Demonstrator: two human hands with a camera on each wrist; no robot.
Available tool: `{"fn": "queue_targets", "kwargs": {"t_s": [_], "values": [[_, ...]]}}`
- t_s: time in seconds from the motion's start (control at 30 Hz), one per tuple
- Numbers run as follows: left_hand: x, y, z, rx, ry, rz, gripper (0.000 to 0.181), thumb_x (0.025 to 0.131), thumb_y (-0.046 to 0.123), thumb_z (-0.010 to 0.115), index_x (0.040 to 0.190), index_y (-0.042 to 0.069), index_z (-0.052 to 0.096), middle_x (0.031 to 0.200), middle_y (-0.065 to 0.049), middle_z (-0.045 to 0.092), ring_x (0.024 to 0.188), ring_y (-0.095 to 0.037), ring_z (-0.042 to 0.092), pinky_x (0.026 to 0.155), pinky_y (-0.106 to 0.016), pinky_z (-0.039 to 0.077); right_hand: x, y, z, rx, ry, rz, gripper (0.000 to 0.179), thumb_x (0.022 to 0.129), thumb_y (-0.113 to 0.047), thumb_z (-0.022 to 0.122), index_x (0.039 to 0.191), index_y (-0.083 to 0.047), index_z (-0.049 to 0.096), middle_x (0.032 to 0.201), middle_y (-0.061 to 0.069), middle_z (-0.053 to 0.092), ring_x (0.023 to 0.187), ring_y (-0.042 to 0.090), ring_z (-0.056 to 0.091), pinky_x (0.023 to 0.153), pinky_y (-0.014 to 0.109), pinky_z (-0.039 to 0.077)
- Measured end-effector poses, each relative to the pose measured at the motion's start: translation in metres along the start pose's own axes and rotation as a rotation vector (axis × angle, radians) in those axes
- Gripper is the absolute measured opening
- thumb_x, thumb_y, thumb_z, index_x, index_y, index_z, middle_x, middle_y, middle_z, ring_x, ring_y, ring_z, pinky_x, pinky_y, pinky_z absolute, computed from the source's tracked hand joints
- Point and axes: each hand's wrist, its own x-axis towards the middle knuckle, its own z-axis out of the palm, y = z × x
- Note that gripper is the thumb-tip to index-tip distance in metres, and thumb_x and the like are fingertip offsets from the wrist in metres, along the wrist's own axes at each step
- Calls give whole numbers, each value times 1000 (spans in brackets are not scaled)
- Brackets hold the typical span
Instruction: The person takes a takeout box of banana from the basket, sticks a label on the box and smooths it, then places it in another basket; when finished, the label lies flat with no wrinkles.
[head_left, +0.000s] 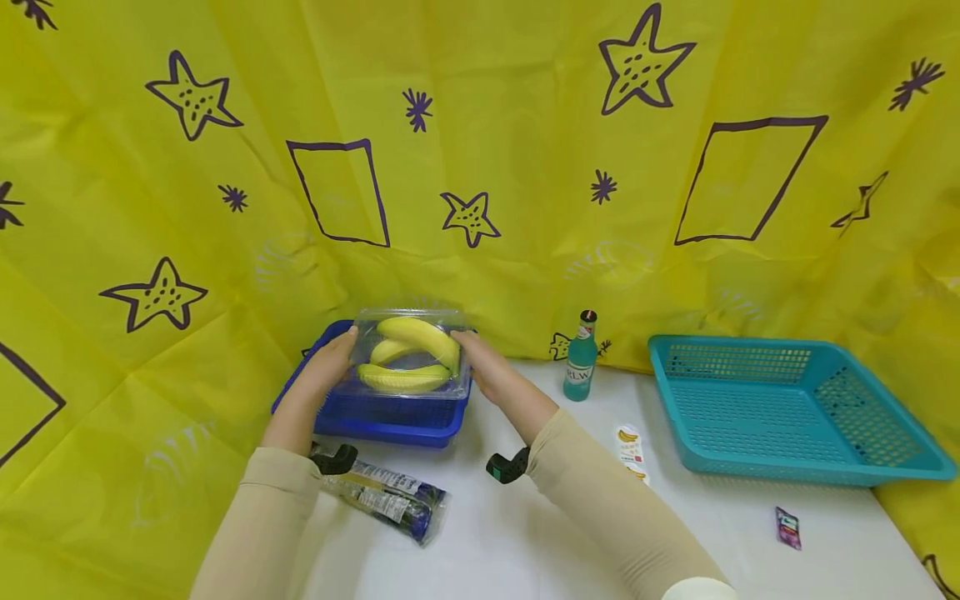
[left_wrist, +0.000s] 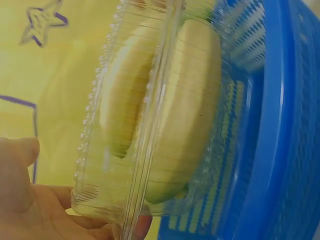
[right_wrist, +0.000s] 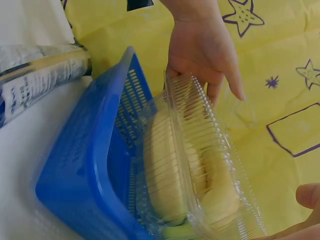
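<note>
A clear plastic clamshell box (head_left: 352, 385) with several bananas (head_left: 405, 379) inside is held between both hands, over a blue basket (head_left: 390, 429). At the box's left end is my left hand (head_left: 324, 367); its fingers reach under that end and its thumb stands free, as the right wrist view shows. The right hand (head_left: 491, 371) supports the opposite end, its thumb also apart from the box. In the left wrist view the box (left_wrist: 90, 195) is tilted beside the basket's rim (left_wrist: 272, 130). Part of the fingers is hidden behind the plastic.
In front of the blue basket lies a long plastic-wrapped packet (head_left: 390, 496). A bottle of blue-green drink (head_left: 580, 362) stands right of the hands. Farther right are a teal basket (head_left: 750, 462), banana stickers (head_left: 630, 446) and a small purple packet (head_left: 787, 528). A yellow patterned curtain (head_left: 525, 275) hangs behind.
</note>
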Motion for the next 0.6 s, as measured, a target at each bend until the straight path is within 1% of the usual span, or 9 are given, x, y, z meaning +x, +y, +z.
{"fn": "queue_targets", "kwargs": {"t_s": [0.13, 0.23, 0.33, 0.43, 0.5, 0.53, 0.6], "values": [[-10, 5, 10, -32, 2, 35, 84, 98, 71, 19, 160, 18, -2, 167, -16, 2, 147, -49, 20, 117, -67, 20, -16, 0, -12, -28, 3, -35, 74, 103, -43, 45, 160, -10, 11, 168, 4, 2, 155, 28, 1, 126, 50, 8], [-17, 8, 17, -44, 17, 62, 84, 98, 70, 20, 160, 16, 2, 167, -16, 5, 149, -46, 17, 119, -64, 21, -28, 2, -20, -32, 0, -69, 73, 103, -43, 45, 160, -11, 12, 168, 5, 4, 155, 27, 2, 126, 51, 8], [-23, 12, 27, -54, 20, 101, 85, 98, 69, 21, 160, 14, 5, 167, -15, 5, 152, -42, 10, 121, -60, 20, -38, 4, -30, -27, 13, -102, 71, 104, -42, 44, 160, -12, 13, 168, 5, 5, 155, 27, 0, 125, 52, 7], [-29, 16, 37, -72, -4, 133, 83, 99, 68, 22, 160, 15, 4, 168, -13, 4, 153, -40, 4, 122, -61, 15, -48, 5, -41, -37, 32, -120, 70, 103, -44, 43, 160, -17, 13, 168, 3, 4, 155, 27, -3, 125, 55, 3], [-32, 20, 45, -82, -15, 155, 82, 100, 67, 23, 160, 15, 4, 168, -12, 3, 153, -39, 2, 122, -61, 10, -55, 6, -48, -43, 47, -128, 70, 103, -46, 42, 160, -21, 12, 168, 1, 3, 155, 26, -5, 124, 57, 0], [-34, 21, 50, -89, -19, 163, 82, 100, 67, 23, 160, 15, 3, 168, -12, 3, 154, -39, 2, 122, -61, 9, -58, 6, -52, -47, 53, -134, 70, 103, -47, 42, 160, -22, 11, 168, 0, 3, 155, 26, -6, 123, 58, -2], [-36, 24, 58, -108, -30, 171, 82, 99, 67, 25, 161, 17, 3, 168, -11, 5, 153, -39, 6, 122, -62, 10, -65, 7, -60, -52, 69, -137, 71, 102, -49, 42, 160, -24, 10, 168, -2, 2, 155, 25, -8, 122, 61, -4]]}}
